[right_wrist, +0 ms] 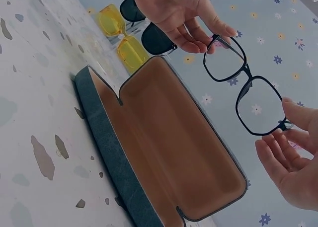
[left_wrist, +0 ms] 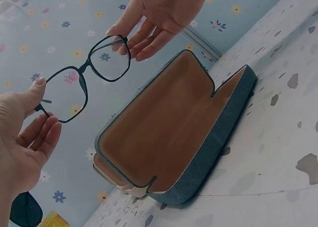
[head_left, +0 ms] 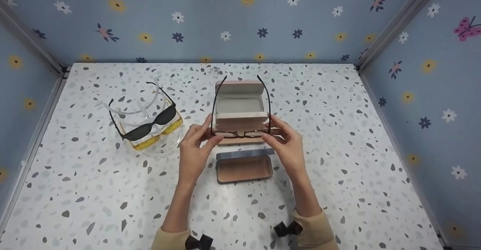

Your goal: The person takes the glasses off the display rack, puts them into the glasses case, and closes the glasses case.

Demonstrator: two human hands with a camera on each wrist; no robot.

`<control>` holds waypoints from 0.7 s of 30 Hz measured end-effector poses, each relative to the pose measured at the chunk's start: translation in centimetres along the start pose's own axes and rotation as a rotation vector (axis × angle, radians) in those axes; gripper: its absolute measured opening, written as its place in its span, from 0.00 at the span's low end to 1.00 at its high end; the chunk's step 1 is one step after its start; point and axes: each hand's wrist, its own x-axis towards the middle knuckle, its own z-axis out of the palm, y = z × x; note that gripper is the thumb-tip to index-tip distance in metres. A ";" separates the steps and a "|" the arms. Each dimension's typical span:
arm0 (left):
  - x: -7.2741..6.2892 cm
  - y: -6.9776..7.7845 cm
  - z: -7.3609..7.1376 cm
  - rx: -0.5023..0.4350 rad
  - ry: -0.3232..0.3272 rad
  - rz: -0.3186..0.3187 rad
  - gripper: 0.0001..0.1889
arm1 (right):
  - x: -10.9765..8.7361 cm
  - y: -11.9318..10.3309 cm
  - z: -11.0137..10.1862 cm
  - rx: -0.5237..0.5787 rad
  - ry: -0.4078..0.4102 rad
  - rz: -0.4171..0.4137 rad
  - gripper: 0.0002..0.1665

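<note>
A pair of black-framed eyeglasses (left_wrist: 85, 70) with clear lenses is held up above the open cases, its temples unfolded and pointing away. My left hand (head_left: 195, 150) pinches the left hinge corner between thumb and fingers. At the opposite corner, my right hand (head_left: 287, 144) pinches the frame in the same way. Below the glasses lies an open pinkish case (head_left: 240, 141), partly hidden by them. Behind it stands another open case (head_left: 239, 105) with a pale lining. Nearest to me is an open blue-grey glasses case (right_wrist: 164, 142) with a brown lining.
To the left lie dark sunglasses (head_left: 139, 131), yellow-lens glasses (head_left: 148, 143) and clear goggles (head_left: 161, 152), close together and overlapping. The speckled white table (head_left: 338, 167) is bordered by flowered blue panels (head_left: 225, 17) at the back and sides.
</note>
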 end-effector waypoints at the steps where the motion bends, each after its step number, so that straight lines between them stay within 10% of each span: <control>1: -0.1 -0.1 -0.1 0.003 -0.004 -0.006 0.32 | -0.1 0.1 0.0 0.003 -0.002 0.007 0.34; 21: -0.2 -0.1 -0.1 -0.036 -0.029 -0.016 0.31 | 0.0 0.0 -0.3 -0.022 -0.019 -0.039 0.34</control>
